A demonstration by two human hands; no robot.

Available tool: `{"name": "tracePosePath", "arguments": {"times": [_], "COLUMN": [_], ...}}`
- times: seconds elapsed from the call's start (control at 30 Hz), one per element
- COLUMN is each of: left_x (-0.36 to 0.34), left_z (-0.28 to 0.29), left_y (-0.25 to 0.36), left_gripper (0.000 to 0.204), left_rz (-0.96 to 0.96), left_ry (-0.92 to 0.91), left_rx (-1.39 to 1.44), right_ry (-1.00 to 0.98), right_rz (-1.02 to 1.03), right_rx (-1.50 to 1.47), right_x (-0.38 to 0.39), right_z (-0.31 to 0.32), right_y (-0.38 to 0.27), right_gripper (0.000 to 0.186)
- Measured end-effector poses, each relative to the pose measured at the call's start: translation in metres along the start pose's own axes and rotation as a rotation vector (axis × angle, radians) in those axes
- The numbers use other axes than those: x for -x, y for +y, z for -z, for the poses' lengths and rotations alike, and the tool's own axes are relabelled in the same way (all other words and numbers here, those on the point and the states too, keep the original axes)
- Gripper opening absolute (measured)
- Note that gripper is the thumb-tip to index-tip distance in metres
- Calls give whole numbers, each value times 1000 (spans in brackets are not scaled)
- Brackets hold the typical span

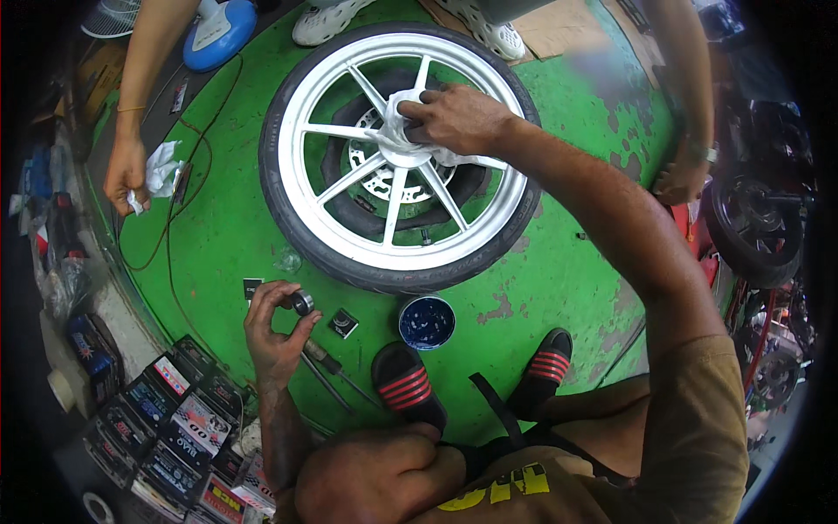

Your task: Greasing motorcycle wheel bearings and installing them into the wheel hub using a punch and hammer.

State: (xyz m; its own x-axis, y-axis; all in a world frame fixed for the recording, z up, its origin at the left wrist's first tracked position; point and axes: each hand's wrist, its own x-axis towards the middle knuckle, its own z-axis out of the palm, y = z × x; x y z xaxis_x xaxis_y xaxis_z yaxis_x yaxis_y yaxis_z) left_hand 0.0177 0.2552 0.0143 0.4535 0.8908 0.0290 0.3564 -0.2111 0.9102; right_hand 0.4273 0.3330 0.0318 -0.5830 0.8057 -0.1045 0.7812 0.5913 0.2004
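Note:
A white multi-spoke wheel (pixel 400 183) with a black tyre (pixel 288 218) lies flat on the green floor (pixel 602 262), a drilled brake disc (pixel 384 188) showing through the spokes. My right hand (pixel 449 118) presses a crumpled white cloth (pixel 393 131) at the hub, its fingers bent around it. My left hand (pixel 278 332), below the tyre, pinches a small metal bearing (pixel 302 302) between fingers and thumb. Near it are a small dark square packet (pixel 343 323), tools with long shafts (pixel 323 362) and an open can of dark blue grease (pixel 427 323).
Another person's hand (pixel 127 179) holds white tissue at left; another arm (pixel 681 87) reaches down at right. White clogs (pixel 325 24) stand behind the wheel. Stacked boxes (pixel 192 424) fill the lower left, beside a cable (pixel 166 271). A spare wheel (pixel 755 231) sits at right.

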Motion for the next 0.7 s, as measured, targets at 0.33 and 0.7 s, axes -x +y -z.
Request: {"name": "tracePosePath", "arguments": {"times": [0.33,0.7], "left_x": [6,-80], "left_z": [-4,-55], "left_y": [9,48], "left_gripper": [48,45], "left_rz": [70,68], "left_ry": [31,-210], "left_rx": [52,198], "right_ry": [-111,801], "right_rz": [-487,-1232], "right_rx": [-388,-1828], "right_x": [4,167], "right_z": [4,3], "right_y": [-50,-121], "right_gripper": [29,60]}}
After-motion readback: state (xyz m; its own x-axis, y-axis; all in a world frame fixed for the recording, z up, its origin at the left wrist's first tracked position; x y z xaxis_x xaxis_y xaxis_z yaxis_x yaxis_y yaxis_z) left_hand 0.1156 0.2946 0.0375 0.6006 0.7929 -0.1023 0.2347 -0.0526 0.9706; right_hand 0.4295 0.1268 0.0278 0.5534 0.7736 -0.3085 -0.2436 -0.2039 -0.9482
